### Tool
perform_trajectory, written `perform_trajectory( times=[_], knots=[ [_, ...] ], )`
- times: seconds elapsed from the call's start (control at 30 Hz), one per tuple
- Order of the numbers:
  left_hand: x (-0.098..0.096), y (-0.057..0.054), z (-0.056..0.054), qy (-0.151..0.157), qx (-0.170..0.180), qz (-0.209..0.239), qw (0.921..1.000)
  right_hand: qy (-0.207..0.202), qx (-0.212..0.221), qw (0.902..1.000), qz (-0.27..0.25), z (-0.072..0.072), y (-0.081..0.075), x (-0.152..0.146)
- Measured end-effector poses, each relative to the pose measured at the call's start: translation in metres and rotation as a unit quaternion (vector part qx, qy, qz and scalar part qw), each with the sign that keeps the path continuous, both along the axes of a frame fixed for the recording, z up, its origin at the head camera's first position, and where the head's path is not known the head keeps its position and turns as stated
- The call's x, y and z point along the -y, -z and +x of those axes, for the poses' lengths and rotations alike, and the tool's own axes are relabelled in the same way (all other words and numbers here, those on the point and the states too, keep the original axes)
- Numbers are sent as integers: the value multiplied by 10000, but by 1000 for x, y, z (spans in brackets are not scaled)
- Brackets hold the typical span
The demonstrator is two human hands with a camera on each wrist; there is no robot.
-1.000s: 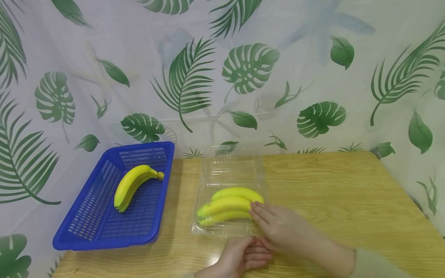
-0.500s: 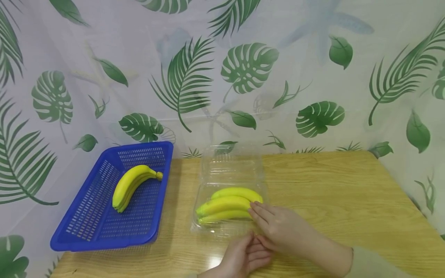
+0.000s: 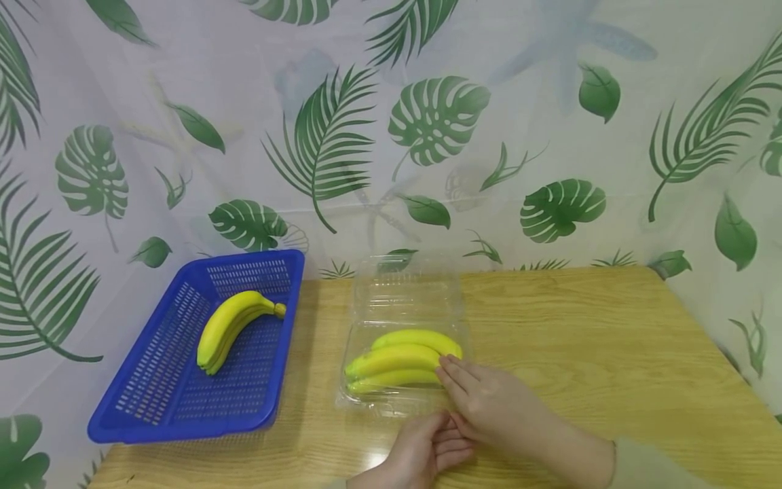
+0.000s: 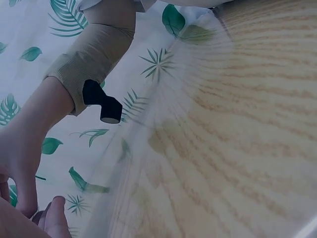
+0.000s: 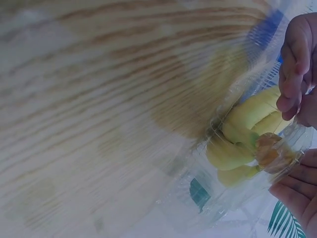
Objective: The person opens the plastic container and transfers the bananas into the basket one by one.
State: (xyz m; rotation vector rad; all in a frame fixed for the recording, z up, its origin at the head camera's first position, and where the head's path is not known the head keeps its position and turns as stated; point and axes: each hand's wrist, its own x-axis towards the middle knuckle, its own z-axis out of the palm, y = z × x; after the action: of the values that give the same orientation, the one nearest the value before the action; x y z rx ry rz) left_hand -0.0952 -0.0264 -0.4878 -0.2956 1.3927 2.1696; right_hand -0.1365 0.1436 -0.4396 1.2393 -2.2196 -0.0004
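A bunch of yellow bananas [image 3: 397, 360] lies in the base of a clear plastic clamshell box [image 3: 408, 407]. The box's lid [image 3: 408, 288] is folded back, away from the person. My right hand [image 3: 497, 404] rests with nearly straight fingers at the right end of the bananas, by the box's right side. Below it, my left hand [image 3: 427, 445] is turned palm inward by the box's front right corner, its fingers loosely bent and its thumb near the right hand. In the right wrist view, the brown stem [image 5: 272, 151] shows through the plastic between the hands.
A blue plastic basket [image 3: 281, 360] stands on the left of the wooden table [image 3: 586, 333], holding another bunch of bananas [image 3: 235, 326]. A leaf-print cloth [image 3: 366, 136] hangs behind. In the left wrist view, a black device [image 4: 103, 104] sits on the right sleeve.
My left hand has edged slightly to the right, closer under the right hand. The right hand, bananas, box and basket hold almost still, apart from a small shift of the view.
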Motion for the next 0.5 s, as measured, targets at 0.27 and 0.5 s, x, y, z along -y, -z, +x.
perform_trajectory(
  times=[0.27, 0.5],
  knots=[
    [0, -1, -3, 164, 46, 71, 9998, 67, 81, 9996, 276, 0, -3, 1],
    [3, 1, -6, 354, 20, 210, 9992, 160, 172, 9986, 468, 2, -7, 4]
  ],
)
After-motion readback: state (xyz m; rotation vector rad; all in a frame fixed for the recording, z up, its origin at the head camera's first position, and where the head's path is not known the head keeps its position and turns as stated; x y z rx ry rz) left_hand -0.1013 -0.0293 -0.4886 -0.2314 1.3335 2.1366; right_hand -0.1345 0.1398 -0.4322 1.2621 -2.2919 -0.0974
